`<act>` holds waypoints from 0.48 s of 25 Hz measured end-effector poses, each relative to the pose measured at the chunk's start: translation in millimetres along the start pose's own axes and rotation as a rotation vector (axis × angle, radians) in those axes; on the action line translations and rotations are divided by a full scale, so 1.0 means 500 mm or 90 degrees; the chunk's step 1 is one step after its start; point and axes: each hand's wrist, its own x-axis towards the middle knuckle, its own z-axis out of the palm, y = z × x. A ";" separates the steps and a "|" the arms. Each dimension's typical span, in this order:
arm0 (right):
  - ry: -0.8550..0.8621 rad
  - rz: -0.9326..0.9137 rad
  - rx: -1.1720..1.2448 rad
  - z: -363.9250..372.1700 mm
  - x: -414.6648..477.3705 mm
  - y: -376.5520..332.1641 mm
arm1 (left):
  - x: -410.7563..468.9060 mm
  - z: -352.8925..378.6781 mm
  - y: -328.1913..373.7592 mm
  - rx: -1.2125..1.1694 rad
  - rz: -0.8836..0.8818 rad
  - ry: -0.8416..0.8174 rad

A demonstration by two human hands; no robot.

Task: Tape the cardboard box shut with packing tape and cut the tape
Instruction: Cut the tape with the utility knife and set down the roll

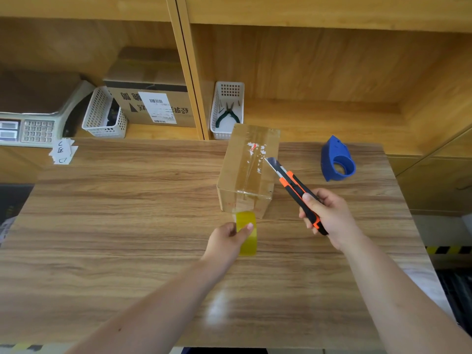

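Observation:
A small cardboard box (249, 169) stands on the wooden table (127, 213), its flaps closed with clear tape running along the top seam and down the near face. My left hand (227, 241) grips a yellowish roll of packing tape (246, 232) right in front of the box's near bottom edge, and a strip of tape still joins the roll to the box. My right hand (329, 213) holds an orange-and-black utility knife (293, 187). Its blade is out and points up-left over the box's right top edge.
A blue tape dispenser (337, 159) lies on the table right of the box. Behind the table, shelves hold a white basket with pliers (227, 111), another white basket (104, 114), a labelled carton (153, 98) and a scale (33, 123). Paper slips (63, 152) lie at the far left.

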 end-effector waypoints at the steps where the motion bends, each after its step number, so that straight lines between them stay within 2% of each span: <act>1: 0.022 0.001 -0.040 0.004 0.001 -0.002 | -0.001 -0.001 0.000 -0.006 -0.003 -0.002; 4: 0.070 -0.034 -0.145 0.015 -0.010 -0.009 | -0.009 -0.006 0.002 -0.024 -0.040 -0.004; 8: 0.112 -0.292 -0.612 0.013 -0.026 0.007 | -0.017 -0.013 0.004 -0.093 -0.095 -0.033; 12: 0.083 -0.425 -0.756 0.016 -0.012 0.023 | -0.016 -0.017 0.005 -0.113 -0.121 -0.046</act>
